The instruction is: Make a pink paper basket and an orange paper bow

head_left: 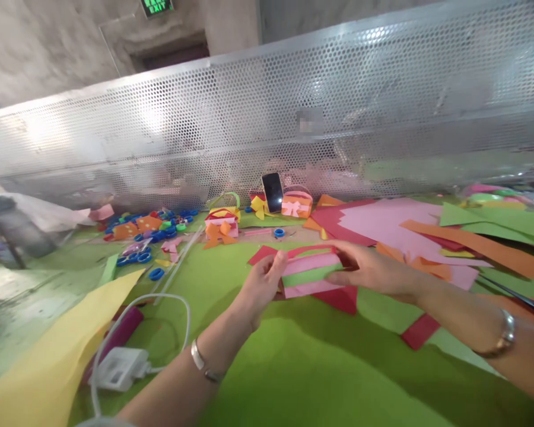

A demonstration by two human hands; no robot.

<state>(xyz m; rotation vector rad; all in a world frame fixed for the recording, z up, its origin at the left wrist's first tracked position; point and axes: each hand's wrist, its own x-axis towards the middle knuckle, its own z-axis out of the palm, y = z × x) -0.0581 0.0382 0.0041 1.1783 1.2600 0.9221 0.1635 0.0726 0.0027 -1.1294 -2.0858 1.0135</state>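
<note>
Between my hands is a small paper box with pink and light green stripes and a red strip along its top. My left hand grips its left end, thumb up. The fingers of my right hand close round the right end; some fingertips are hidden behind the box. Red paper lies under and behind the box on the green sheet. Finished-looking paper baskets with bows stand farther back: a pink one with an orange bow and an orange one with a pink bow.
A phone leans upright among the baskets. Blue tape rolls and scissors lie to the left. A white charger with its cable sits near my left arm. Pink sheets and orange strips spread rightward, before a perforated metal panel.
</note>
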